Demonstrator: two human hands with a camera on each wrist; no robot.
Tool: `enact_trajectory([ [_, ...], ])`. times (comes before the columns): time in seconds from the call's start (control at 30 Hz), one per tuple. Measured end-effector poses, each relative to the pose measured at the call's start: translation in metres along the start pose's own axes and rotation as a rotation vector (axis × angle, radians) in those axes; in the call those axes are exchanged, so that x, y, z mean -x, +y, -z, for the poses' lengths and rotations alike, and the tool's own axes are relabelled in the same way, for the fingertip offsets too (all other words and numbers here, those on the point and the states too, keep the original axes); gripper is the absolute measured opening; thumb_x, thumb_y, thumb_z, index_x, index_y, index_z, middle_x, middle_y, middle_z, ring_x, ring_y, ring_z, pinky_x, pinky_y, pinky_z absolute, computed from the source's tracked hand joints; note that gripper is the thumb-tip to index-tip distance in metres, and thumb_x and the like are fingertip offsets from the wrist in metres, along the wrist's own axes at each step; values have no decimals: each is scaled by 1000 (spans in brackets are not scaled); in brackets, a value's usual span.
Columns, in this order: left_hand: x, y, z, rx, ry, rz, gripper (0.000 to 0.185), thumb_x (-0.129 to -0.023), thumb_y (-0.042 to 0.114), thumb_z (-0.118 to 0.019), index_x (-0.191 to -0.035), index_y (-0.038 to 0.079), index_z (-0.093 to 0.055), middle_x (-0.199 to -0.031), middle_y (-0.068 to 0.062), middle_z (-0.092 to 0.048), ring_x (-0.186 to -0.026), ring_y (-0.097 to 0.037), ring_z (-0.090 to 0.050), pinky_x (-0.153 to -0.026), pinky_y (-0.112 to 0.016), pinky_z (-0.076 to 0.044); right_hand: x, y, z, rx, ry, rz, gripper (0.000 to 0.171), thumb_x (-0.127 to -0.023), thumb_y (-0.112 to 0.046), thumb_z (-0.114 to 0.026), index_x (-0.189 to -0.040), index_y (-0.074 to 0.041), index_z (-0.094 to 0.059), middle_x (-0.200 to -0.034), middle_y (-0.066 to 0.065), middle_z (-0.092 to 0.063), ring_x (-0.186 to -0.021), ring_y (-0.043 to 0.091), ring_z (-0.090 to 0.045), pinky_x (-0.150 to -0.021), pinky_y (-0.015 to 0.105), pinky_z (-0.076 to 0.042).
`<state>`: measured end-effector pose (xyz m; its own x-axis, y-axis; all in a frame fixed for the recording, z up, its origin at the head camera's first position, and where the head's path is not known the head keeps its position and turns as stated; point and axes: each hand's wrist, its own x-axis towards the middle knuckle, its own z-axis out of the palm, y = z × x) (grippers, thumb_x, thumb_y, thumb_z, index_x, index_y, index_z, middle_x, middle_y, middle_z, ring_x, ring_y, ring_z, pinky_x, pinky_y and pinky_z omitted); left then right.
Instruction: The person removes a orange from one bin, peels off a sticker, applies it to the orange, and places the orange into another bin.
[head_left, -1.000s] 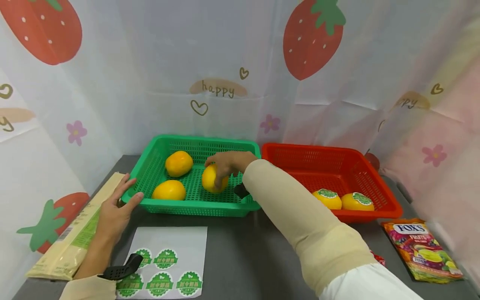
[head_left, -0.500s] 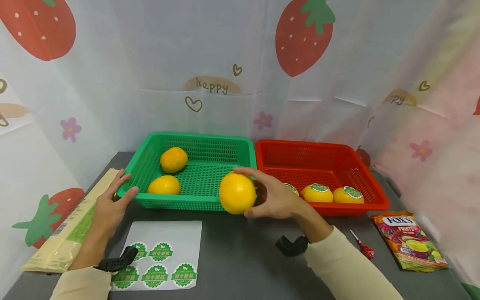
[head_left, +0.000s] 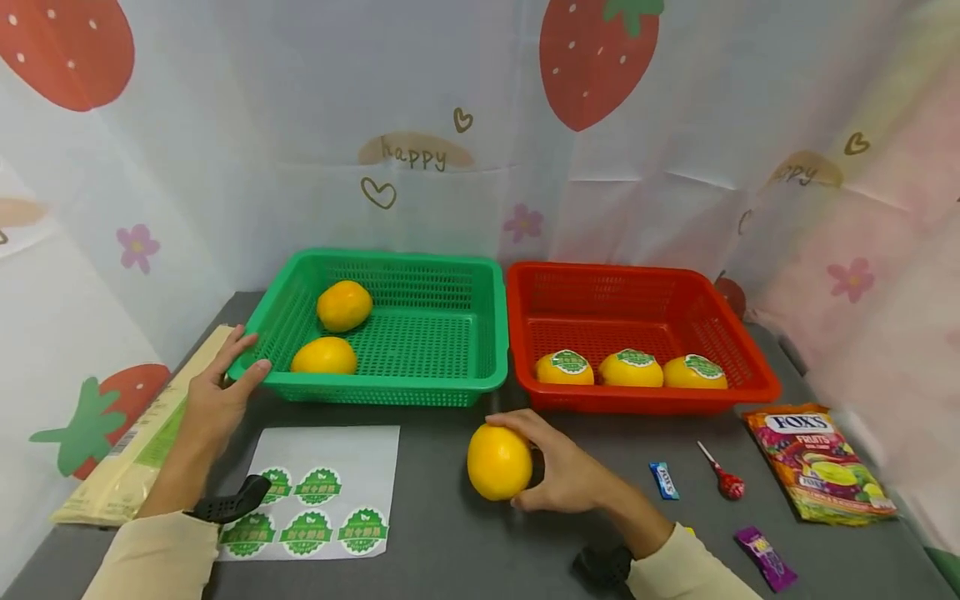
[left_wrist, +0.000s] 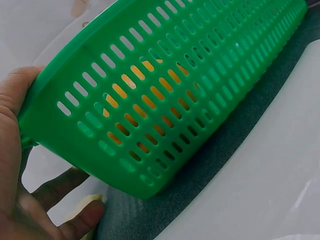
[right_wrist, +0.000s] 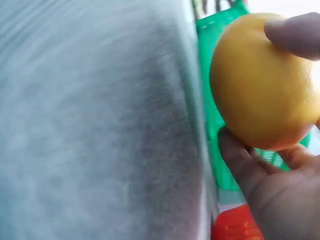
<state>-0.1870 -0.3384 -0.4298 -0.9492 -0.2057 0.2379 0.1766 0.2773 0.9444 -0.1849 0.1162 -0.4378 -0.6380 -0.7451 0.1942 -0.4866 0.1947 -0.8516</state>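
My right hand (head_left: 564, 468) holds a smooth yellow mango (head_left: 499, 463) low over the grey table, in front of the gap between the two baskets. The right wrist view shows the thumb on one side of that mango (right_wrist: 260, 85) and fingers on the other. My left hand (head_left: 216, 398) touches the left front corner of the green basket (head_left: 405, 385), its fingers fairly straight. Two mangoes without visible stickers, one farther back (head_left: 344, 306) and one nearer (head_left: 324, 356), lie in this basket. A white sheet (head_left: 330, 454) with several green round stickers (head_left: 318, 487) lies before it.
The red basket (head_left: 645, 400) on the right holds three stickered mangoes (head_left: 632, 368). Toward the right lie a lollipop (head_left: 726, 477), a blue-wrapped sweet (head_left: 663, 481), a purple-wrapped sweet (head_left: 765, 557) and a FOX'S candy bag (head_left: 819, 467). A pale yellow packet (head_left: 142, 442) lies along the left edge.
My right hand has lifted the mango out of the green basket and brought it nearer and lower, over the table. The left hand stays at the basket corner.
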Motion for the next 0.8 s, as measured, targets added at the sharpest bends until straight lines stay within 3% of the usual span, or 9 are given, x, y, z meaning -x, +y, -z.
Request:
enact_trajectory([
  [0.17, 8, -4, 2, -3, 3, 35, 56, -97, 19, -60, -148, 8, -40, -159, 5, -18, -127, -9, -38, -77, -10, -46, 3, 16, -9, 125, 76, -88, 87, -69, -22, -88, -142, -24, -41, -133, -10, -43, -110, 14, -48, -92, 44, -42],
  [0.27, 11, -4, 2, -17, 0, 31, 56, -98, 20, -59, -149, 9, -39, -159, 4, -17, -122, -5, -41, -76, -10, -46, 5, 19, -10, 125, 84, -112, 88, -71, -34, -87, -142, -15, -40, -133, -10, -45, -109, 14, -49, -92, 45, -43],
  [0.4, 13, -3, 0, 5, -8, 37, 57, -98, 21, -59, -149, 8, -38, -160, 2, -15, -126, -10, -38, -75, -10, -46, 11, 19, -5, 120, 11, -111, 89, -74, -39, -82, -146, -13, -37, -137, -9, -44, -112, 14, -49, -96, 47, -40],
  [0.57, 12, -5, -2, 49, -3, 38, 56, -98, 18, -60, -148, 7, -39, -159, 3, -16, -126, -9, -38, -76, -11, -46, 14, 21, 1, 142, -77, -86, 89, -75, -29, -78, -150, -15, -33, -142, -7, -42, -119, 14, -47, -102, 48, -35],
  [0.7, 7, -4, -1, 43, -9, 19, 55, -98, 17, -59, -148, 7, -39, -159, 3, -16, -124, -6, -41, -75, -11, -47, 10, 25, 2, 132, -56, -92, 77, -76, -32, -81, -142, -20, -43, -128, -9, -52, -105, 15, -53, -92, 40, -44],
  [0.8, 2, 0, -2, 26, -16, 16, 57, -98, 19, -59, -149, 8, -38, -159, 4, -16, -121, -6, -42, -74, -11, -47, 9, 29, 3, 119, 22, -114, 69, -73, -38, -84, -131, -23, -49, -116, -10, -57, -96, 14, -54, -85, 37, -46],
])
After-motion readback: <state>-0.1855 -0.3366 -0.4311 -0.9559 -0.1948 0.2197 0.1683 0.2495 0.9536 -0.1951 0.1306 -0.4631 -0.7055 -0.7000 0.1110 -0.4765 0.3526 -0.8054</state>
